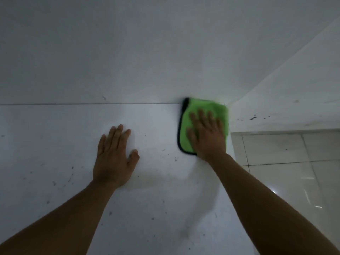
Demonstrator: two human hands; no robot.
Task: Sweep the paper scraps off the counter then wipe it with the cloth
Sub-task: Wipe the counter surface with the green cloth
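Note:
A green cloth (191, 115) with a dark hem lies folded on the white counter (55, 144), in its far right corner against the wall. My right hand (207, 137) presses flat on top of the cloth, fingers spread, covering its near right part. My left hand (114, 157) rests palm down on the bare counter to the left of the cloth, fingers apart and holding nothing. No paper scraps show on the counter; only small dark specks mark its surface.
A white wall (128, 52) rises along the counter's far edge. The counter's right edge drops to a glossy tiled floor (285, 172), with a second white wall (294, 89) behind it.

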